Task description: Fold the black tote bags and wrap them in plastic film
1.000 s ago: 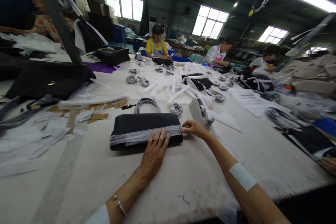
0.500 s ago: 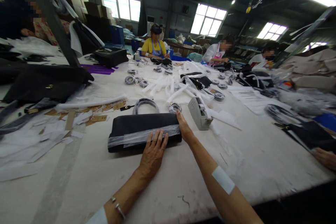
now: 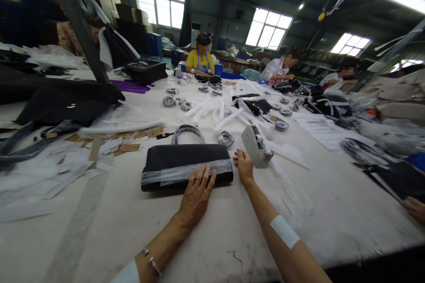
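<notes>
Lying flat on the black bundle (image 3: 186,155) is the left hand (image 3: 197,191), the right hand (image 3: 245,166) unclenched beside the tape dispenser (image 3: 253,145)

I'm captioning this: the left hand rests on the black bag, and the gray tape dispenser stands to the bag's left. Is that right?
Wrong side: the head view shows the gray tape dispenser right of the black bag. The left hand does rest on the bag.

On the pale bench (image 3: 133,234), the person's left grip (image 3: 198,190) lies flat over a black bag (image 3: 186,154) and its translucent plastic strip (image 3: 177,175); the right grip (image 3: 245,166) is just beside the bag's right end, near a grey tape dispenser (image 3: 255,148). Beyond are a coiled strap (image 3: 226,133) and a co-worker (image 3: 194,59) in yellow.
</notes>
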{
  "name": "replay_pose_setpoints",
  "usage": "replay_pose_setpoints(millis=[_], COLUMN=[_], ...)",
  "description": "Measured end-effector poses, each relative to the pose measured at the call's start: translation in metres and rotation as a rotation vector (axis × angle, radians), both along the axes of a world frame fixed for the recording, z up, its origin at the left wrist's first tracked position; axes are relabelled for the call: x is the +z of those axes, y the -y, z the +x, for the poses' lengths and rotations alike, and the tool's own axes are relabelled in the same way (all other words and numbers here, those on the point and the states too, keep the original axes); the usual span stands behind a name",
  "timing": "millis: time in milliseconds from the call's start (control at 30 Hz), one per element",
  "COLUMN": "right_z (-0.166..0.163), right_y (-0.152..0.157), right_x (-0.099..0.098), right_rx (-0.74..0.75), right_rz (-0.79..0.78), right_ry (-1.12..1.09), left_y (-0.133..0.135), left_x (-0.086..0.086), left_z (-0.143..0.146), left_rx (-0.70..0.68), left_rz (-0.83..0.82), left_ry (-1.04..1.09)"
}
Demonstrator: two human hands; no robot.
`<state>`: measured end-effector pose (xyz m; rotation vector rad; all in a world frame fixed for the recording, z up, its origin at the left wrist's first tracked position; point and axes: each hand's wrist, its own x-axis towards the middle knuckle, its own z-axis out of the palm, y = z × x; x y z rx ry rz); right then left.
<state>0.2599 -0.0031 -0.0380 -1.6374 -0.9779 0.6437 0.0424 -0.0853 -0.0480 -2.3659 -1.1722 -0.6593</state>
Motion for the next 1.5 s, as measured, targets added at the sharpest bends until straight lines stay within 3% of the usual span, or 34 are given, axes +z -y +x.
replay_pose_setpoints(millis=[100,300,500,700,867,1067,1233,1367,1500], right_z=[-0.004,-0.008,-0.019,-0.051,-0.046,-0.065,-0.086,-0.066,-0.039], right_y=[0.002,0.007,0.011,0.012,0.011,0.017,0.019,0.027,0.042], right_x=[0.0,0.008,0.021,0.019,0.025,0.029,0.047,0.056,0.04], right_rx=[-0.008,0.136,0.056,0.169,0.23,0.289,0.329,0.158,0.032], right_rz=[0.01,0.084,0.17,0.152,0.219,0.21,0.251,0.248,0.152], right_ry=[0.118,0.359,0.496,0.965,1.061,0.889,0.338,0.171,0.079], left_y=[0.0,0.001,0.001,-0.001,-0.001,-0.001,-0.001,-0.001,-0.002], left_x=[0.0,0.002,0.001,-0.001,-0.001,0.0,0.0,-0.002,-0.006], left_z=[0.0,0.0,0.0,0.001,0.001,0.001,-0.001,-0.001,0.0], left_rx=[0.006,0.011,0.0,-0.005,-0.009,0.0,-0.009,-0.01,-0.014], left_rz=[-0.007,-0.005,0.001,-0.01,-0.014,-0.007,0.016,0.026,0.045], left_ry=[0.001,0.007,0.006,0.013,0.015,0.012,0.008,0.03,0.069])
